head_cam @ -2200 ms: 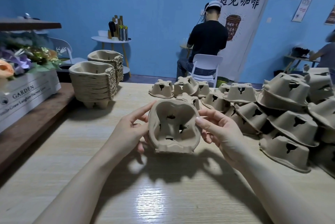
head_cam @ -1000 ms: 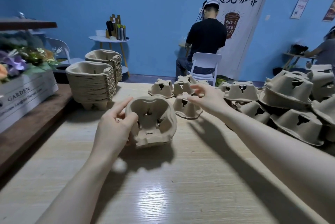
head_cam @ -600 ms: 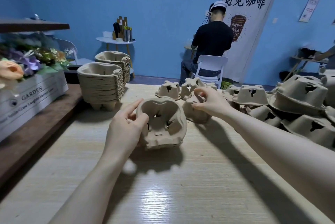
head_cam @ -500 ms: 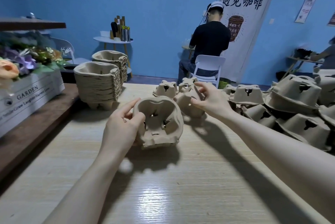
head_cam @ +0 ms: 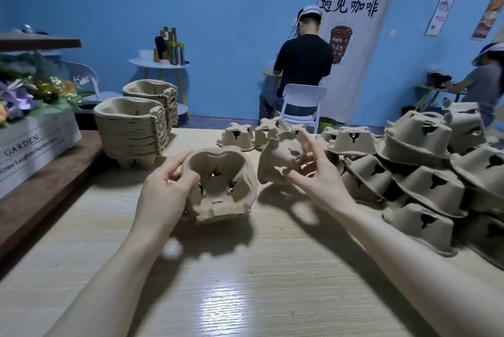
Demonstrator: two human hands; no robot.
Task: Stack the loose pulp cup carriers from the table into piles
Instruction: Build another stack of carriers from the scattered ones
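1. Loose carrier heap point(head_cam: 425, 173) at 3 o'clock runs off the frame edge.
2. Rear stack point(head_cam: 152, 91) at 10 o'clock half-hidden by front stack point(head_cam: 131, 129).
3. Left hand point(head_cam: 163, 189) covers held carrier point(head_cam: 221, 184) near wall (fingertips unseen).

Two stacks point(head_cam: 131, 129) at frame left, loose carriers point(head_cam: 425, 173) heaped right, both on the table point(head_cam: 245, 282).

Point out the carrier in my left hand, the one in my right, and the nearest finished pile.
Left carrier point(head_cam: 221, 186), head view, inner hollow.
Right carrier point(head_cam: 281, 156), head view, outer wall.
Nearest pile point(head_cam: 131, 135), head view, front side.
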